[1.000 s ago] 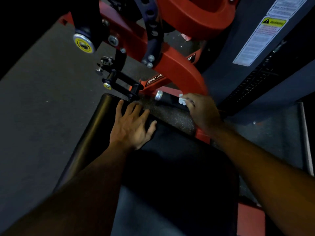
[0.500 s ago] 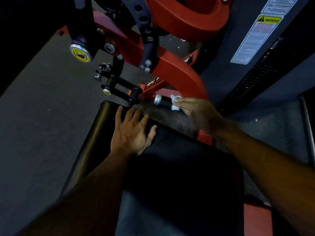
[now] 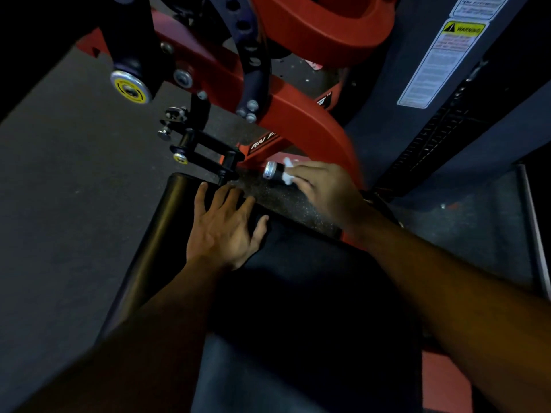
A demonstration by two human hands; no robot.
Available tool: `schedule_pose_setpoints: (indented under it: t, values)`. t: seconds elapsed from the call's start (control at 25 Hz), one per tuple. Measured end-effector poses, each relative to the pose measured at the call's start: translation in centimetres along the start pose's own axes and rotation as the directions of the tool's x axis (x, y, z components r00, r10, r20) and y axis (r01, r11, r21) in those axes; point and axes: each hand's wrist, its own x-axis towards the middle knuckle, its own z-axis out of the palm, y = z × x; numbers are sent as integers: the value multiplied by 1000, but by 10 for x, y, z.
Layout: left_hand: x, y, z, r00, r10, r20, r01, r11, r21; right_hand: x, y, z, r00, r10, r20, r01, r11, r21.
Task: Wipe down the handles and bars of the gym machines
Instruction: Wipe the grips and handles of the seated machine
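A short black handle with a silver end cap sticks out low from the red machine frame. My right hand grips a small white wipe wrapped round that handle, close to the cap. My left hand rests flat, fingers spread, on the far end of the black seat pad. Most of the handle behind the wipe is hidden by my right hand.
A black adjustment lever with a yellow-tipped pin sits just beyond my left fingers. A yellow-capped pivot hangs upper left. The dark weight-stack shroud with a warning label stands at right. Grey rubber floor lies to the left.
My right hand has slid the wipe along the handle toward the silver end cap. My left hand has stayed flat on the pad.
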Motion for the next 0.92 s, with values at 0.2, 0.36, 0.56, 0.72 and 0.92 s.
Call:
schedule_pose_setpoints:
  t: [0.2,0.36,0.56,0.72,0.92]
  values:
    - [0,2,-1,1000,-3,-7,3,1000,3,18,-2,6,968,-192,161,211,972,-107]
    - [0,2,0,1000,-6,9,6,1000,4,-2,31,-7,950,-258,177,288,942,-171]
    - [0,2,-2,1000,-13,5,13,1000,1,33,1,17,992,-65,106,62,998,25]
    - [0,1,-1,1000,-11,20,11,1000,4,79,-12,23,918,-68,391,134,980,-145]
    - [1,1,-1,999,-15,29,15,1000,7,65,-18,16,897,-147,417,210,972,-109]
